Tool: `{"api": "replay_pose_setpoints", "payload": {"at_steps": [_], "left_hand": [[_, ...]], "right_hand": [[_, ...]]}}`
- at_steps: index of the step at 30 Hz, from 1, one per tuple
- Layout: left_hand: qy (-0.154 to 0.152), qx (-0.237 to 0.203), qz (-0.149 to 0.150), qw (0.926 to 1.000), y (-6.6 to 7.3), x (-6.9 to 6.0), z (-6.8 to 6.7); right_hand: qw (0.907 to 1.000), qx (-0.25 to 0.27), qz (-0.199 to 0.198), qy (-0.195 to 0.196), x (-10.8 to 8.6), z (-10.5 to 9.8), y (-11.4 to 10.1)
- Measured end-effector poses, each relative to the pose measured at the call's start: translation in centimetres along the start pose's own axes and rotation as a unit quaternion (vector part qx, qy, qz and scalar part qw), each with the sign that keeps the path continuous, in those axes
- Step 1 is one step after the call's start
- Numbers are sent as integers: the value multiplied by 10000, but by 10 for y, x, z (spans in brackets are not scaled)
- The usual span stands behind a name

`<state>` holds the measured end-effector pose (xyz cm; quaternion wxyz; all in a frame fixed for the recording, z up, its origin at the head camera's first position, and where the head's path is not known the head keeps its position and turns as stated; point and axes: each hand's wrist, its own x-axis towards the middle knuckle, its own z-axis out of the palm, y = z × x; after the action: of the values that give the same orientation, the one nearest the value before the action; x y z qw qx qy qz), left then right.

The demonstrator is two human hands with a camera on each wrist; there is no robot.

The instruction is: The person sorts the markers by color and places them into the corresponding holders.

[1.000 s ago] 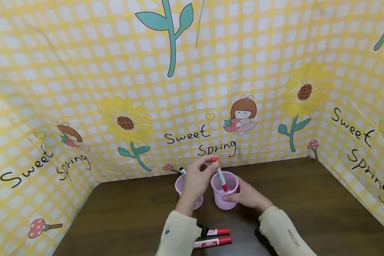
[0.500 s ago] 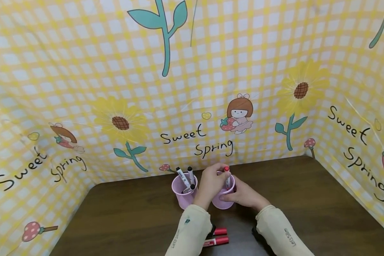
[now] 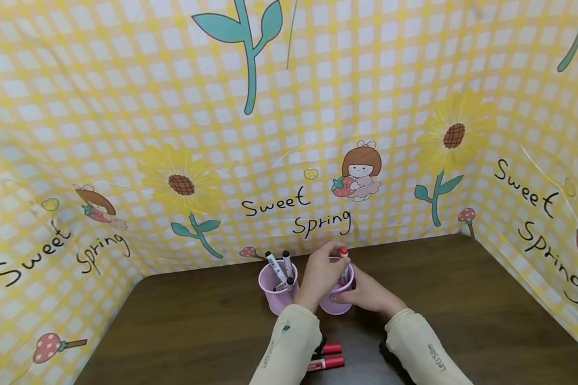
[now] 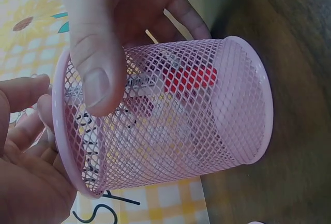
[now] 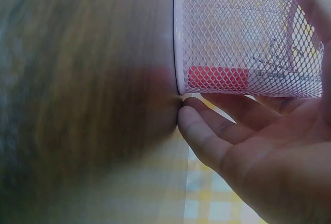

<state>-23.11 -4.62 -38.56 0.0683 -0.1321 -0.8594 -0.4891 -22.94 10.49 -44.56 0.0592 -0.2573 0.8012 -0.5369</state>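
Note:
A pink mesh pen cup (image 3: 336, 306) stands upright on the table, with my right hand (image 3: 373, 291) gripping its right side. The right thumb lies across the mesh in the left wrist view. At the cup's mouth, my left hand (image 3: 322, 272) pinches a marker (image 3: 344, 251) near its red top end. The marker's body is down inside the cup, and its red lower part (image 4: 190, 80) shows through the mesh close to the base. In the right wrist view, my right fingers (image 5: 207, 136) curve beside the cup wall.
A second pink mesh cup (image 3: 276, 302), holding several black-capped markers (image 3: 275, 266), stands just left. Two red-capped markers (image 3: 328, 363) lie nearer on the dark wooden table (image 3: 197, 326), partly covered by the left sleeve. A yellow checked cloth (image 3: 270, 133) rises behind the table.
My left hand has moved right and lowered the red-capped marker into the right cup. The left cup has come into fuller view. My right hand keeps its grip on the cup.

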Motion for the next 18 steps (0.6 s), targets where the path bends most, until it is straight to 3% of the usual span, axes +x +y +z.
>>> {"api": "replay_pose_setpoints", "payload": {"at_steps": [6,11,15,18], "left_hand": [[8,20,-5,10000,2,0,0],[323,56,220,9992,13,-7,-7],[594,-23,438,9973,23,-22,-18],[637,-259,649,9955,28,-41,-30]], "right_hand": [[10000,61,-51,-43,1,0,0],[9999,24,-125,-55,2,0,1],[10000,11,-8,-60,2,1,3],[9998,51,172,-20,1,2,2]]}}
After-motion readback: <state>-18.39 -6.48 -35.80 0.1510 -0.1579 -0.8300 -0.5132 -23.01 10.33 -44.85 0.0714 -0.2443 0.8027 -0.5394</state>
